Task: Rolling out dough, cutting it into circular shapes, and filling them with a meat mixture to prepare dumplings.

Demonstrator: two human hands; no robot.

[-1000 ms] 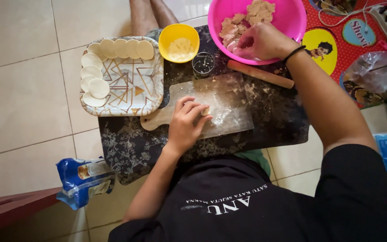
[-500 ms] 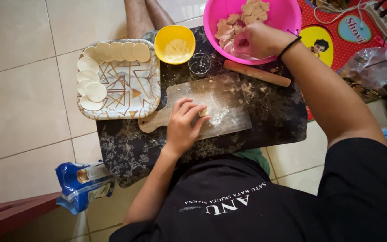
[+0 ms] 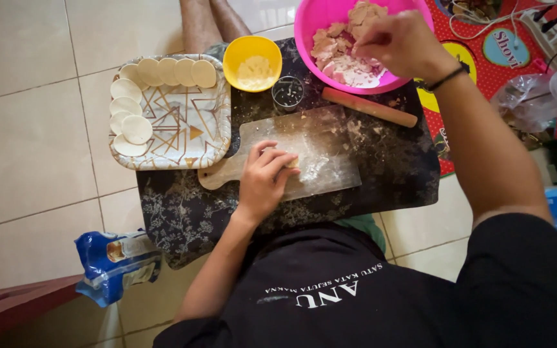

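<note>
Left hand [image 3: 262,177] cupped closed over a dough piece [image 3: 291,161] on the floured board [image 3: 330,161]; right hand [image 3: 398,42] pinching scraps in the pink bowl [image 3: 311,26]; the rolling pin [image 3: 369,107], near the reaching arm, could be knocked and roll.

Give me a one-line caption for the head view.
Left hand presses dough on a floured wooden board while the right hand picks scraps from the pink bowl.

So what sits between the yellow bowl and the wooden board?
In the head view, a small round cutter stands between the yellow bowl and the wooden board, on the dark floral mat.
</note>
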